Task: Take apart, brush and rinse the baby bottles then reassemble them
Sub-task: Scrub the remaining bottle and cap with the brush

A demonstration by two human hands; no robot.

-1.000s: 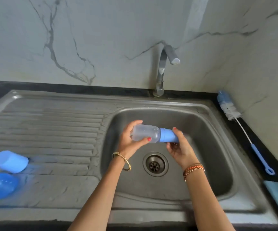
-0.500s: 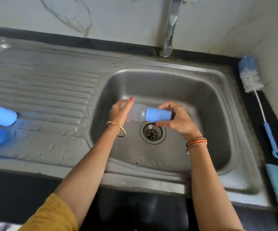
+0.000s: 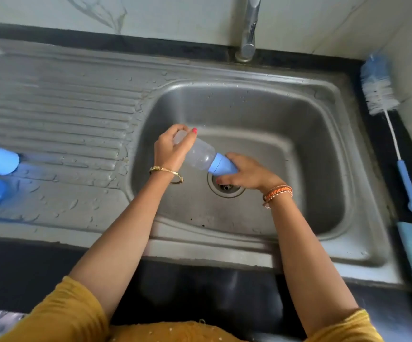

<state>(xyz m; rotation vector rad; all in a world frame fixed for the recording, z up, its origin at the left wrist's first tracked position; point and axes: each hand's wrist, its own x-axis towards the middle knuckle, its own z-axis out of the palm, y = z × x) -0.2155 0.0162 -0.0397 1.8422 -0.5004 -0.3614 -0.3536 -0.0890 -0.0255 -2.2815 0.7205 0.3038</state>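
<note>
Over the sink basin (image 3: pixel 298 144), well inside its rim, our left hand (image 3: pixel 173 150) grips the clear bottle (image 3: pixel 200 155); right hand (image 3: pixel 247 175) fingers curl round its blue cap (image 3: pixel 221 166).

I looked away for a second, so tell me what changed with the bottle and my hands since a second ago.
The bottle went from level to tilted, its blue cap end now lower, close above the drain. The right hand shifted from under the cap to gripping over it. The left hand kept hold of the clear base. The brush stayed on the counter, and the cap is still on.
</note>
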